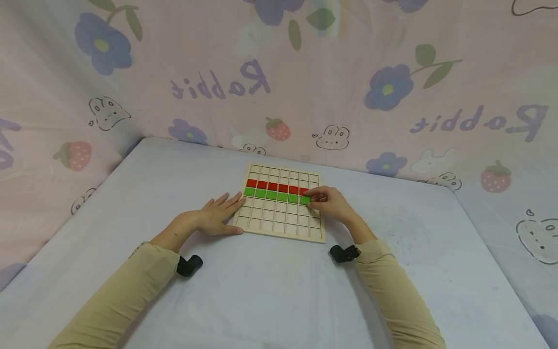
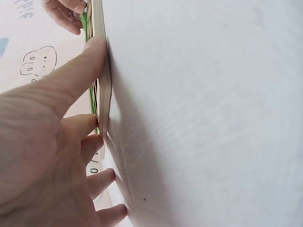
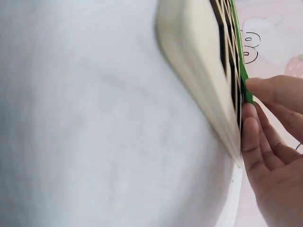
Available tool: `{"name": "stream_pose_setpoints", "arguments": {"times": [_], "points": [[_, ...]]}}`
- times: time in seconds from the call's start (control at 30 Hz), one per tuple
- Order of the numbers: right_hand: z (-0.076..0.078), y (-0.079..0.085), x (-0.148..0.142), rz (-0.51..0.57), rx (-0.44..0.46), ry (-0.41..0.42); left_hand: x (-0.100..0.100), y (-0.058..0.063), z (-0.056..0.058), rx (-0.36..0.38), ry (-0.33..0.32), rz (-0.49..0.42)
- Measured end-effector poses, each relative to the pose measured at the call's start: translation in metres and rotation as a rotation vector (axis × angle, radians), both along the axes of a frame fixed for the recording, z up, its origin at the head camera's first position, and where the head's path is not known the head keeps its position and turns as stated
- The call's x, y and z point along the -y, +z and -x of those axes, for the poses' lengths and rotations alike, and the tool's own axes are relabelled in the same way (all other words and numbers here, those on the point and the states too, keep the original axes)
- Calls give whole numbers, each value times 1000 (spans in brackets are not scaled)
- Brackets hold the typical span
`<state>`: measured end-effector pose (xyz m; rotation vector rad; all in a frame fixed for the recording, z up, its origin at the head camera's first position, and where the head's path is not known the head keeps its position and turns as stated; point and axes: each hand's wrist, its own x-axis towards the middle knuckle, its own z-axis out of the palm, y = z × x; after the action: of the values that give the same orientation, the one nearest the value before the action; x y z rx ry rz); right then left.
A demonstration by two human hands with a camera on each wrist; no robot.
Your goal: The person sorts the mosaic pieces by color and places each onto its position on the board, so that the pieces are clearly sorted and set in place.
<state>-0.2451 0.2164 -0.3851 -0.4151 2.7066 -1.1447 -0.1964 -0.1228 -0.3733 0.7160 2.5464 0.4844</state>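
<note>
A pale wooden grid board (image 1: 279, 235) lies on the table, with one row of red tiles (image 1: 272, 186) and, just below it, one row of green tiles (image 1: 271, 195). My left hand (image 1: 214, 216) is spread at the board's left edge, its thumb (image 2: 83, 71) along the near corner and some fingers touching the tabletop. At the right end of the green row, my right hand (image 1: 332, 202) pinches a green tile (image 3: 248, 92) between thumb and fingertips, right at its cell. The hand partly covers the board's right edge and the last red tile.
The white-covered table (image 1: 261, 300) reaches out on all sides of the board. Behind it hangs a pink curtain (image 1: 314, 97) printed with flowers and rabbits. A black wrist device (image 1: 190, 266) sits at the left cuff, and another black device (image 1: 344, 254) at the right cuff.
</note>
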Motion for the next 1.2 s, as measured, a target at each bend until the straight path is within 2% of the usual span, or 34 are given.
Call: {"name": "stream_pose_setpoints", "arguments": {"times": [0.53, 0.87, 1.17, 1.2], "points": [[-3, -1, -4, 85, -17, 16, -1, 1, 1, -1, -17, 4], [-10, 3, -14, 116, -38, -17, -2, 4, 1, 8, -6, 41], [-15, 2, -21, 140, -53, -38, -2, 8, 3, 8, -15, 25], [-18, 6, -20, 143, -52, -43, -2, 9, 3, 8, -15, 22]]}}
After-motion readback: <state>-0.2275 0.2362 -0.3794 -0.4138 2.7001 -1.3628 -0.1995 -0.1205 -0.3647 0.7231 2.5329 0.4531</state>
